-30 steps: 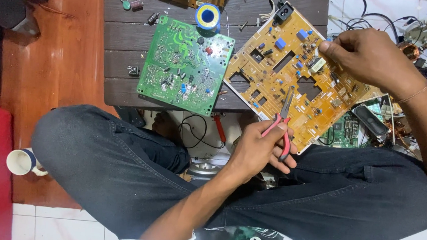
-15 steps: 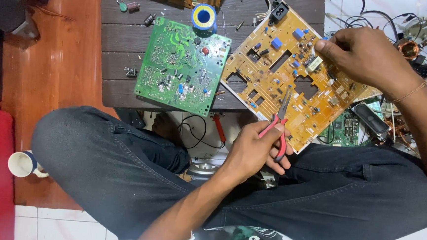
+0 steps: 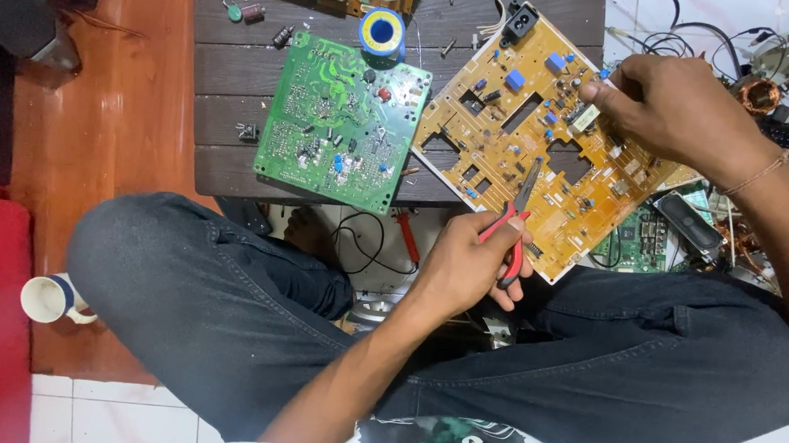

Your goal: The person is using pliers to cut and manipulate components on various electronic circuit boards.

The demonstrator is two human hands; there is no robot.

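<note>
- Across the right end of the dark slatted table [image 3: 229,84], the yellow circuit board [image 3: 508,155] lies tilted. Its near corner overhangs the edge above your lap, and its far side is under your right hand [image 3: 684,111].
  - Expect it to be light and stiff, but brittle if flexed.
  - It has cut-out slots and a crowd of small parts on top, so take it by the bare edges or corners, never by the components.
- Just beside it on the left, and close to touching, the green circuit board [image 3: 341,122] lies flat with neither hand on it. It should handle much the same: thin, rigid and prickly with solder points.
- Your left hand [image 3: 464,271] is wrapped firmly round the red handles of the pliers [image 3: 516,211].
  - The fingers are curled closed, and the slim metal nose points up over the yellow board's lower middle.
  - The tool looks small and light. The grips should not slip, but the tips could scratch traces.
- Your right hand's fingertips [image 3: 603,90] are bunched together and pressed down at a small pale component [image 3: 586,117] near the board's upper right. Whether they pinch it or only steady the board cannot be told.
  - That part is tiny and probably fragile at its legs, so grip it by the body.
</note>
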